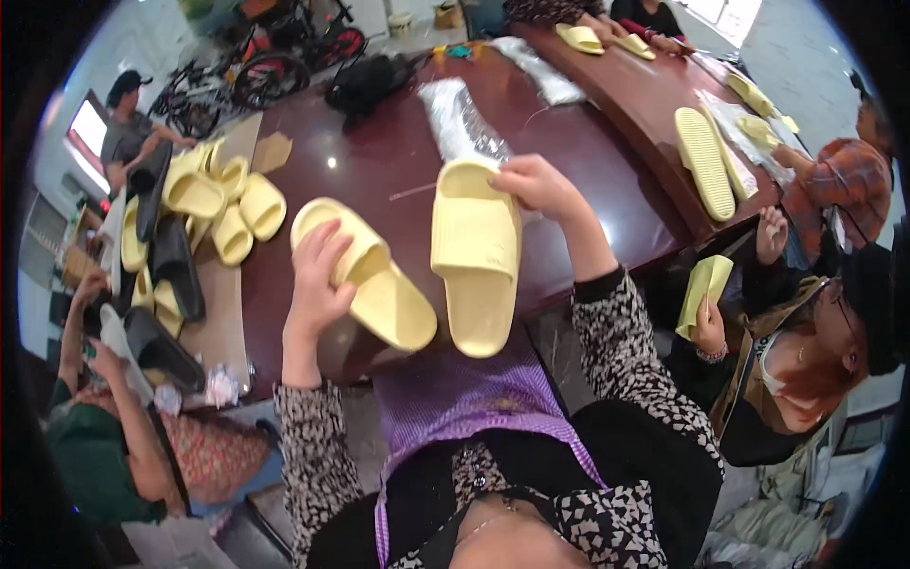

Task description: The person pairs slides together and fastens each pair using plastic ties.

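Observation:
In front of me I hold a pair of pale yellow slide slippers over the near side of the dark red table (597,180). My left hand (319,275) is closed round the side of the left slipper (393,302), which leans with its heel toward the right. My right hand (550,185) grips the upper edge of the right slipper (477,251), which hangs nearly upright with its toe end up. The two slippers are apart, their insoles facing me. Just beyond the right slipper lies a clear plastic bag stack (455,119).
At left, yellow slippers (232,232) and black slippers (175,266) lie heaped on cardboard (227,318). A black bag (365,85) and another plastic stack (540,71) lie farther back. Co-workers sit at both sides; one at right holds a yellow item (704,292). Bicycles (270,76) stand behind.

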Demonstrator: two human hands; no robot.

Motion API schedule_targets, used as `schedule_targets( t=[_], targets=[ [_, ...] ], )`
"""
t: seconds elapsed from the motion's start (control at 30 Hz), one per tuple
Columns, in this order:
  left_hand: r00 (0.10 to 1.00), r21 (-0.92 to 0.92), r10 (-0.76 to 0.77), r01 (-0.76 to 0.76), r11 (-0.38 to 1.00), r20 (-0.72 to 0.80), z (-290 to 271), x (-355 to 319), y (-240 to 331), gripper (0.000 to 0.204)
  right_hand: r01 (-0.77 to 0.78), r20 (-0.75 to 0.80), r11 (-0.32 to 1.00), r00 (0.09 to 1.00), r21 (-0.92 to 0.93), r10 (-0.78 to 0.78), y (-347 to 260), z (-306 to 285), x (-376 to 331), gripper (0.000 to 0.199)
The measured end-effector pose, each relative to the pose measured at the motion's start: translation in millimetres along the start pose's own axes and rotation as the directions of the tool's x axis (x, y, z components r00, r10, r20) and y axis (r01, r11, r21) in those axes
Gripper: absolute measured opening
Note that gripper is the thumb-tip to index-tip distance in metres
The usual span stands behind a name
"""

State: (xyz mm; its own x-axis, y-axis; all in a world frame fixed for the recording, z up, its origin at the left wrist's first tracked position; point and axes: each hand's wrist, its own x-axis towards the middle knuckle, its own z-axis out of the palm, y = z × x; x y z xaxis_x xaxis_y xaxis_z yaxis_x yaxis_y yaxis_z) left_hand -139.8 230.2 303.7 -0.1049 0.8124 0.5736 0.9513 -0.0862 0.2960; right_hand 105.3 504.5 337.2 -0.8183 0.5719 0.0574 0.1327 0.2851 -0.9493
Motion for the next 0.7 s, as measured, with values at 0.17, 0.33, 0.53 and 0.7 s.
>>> schedule_targets(
  t=[0.17, 0.33, 0.53, 0.7],
  targets=[
    [0.999, 0.247, 0.032, -0.037, 0.968, 0.022, 27, 17, 2, 0.051, 0.228, -0.202, 0.954, 0.942, -0.193, -0.266, 28, 24, 48, 0.023],
    [0.960, -0.140, -0.265, 0.250, 0.958, -0.094, 31, 8, 32, 0.041, 0.060, -0.157, 0.942, 0.988, 0.331, -0.008, 11, 51, 32, 0.027],
    [0.811, -0.938, -0.534, 0.335, 0.092, 0.237, 57, 28, 120, 0.028, -0.151, 0.163, 0.698, 0.985, 0.700, 0.050, -50, 83, -20, 0.038],
    [0.805, -0.881, -0.385, 0.332, -0.336, 0.450, 63, 16, 131, 0.021, -0.115, 0.202, 0.642, 0.977, 0.758, -0.063, -63, 81, -37, 0.046]
  ],
)
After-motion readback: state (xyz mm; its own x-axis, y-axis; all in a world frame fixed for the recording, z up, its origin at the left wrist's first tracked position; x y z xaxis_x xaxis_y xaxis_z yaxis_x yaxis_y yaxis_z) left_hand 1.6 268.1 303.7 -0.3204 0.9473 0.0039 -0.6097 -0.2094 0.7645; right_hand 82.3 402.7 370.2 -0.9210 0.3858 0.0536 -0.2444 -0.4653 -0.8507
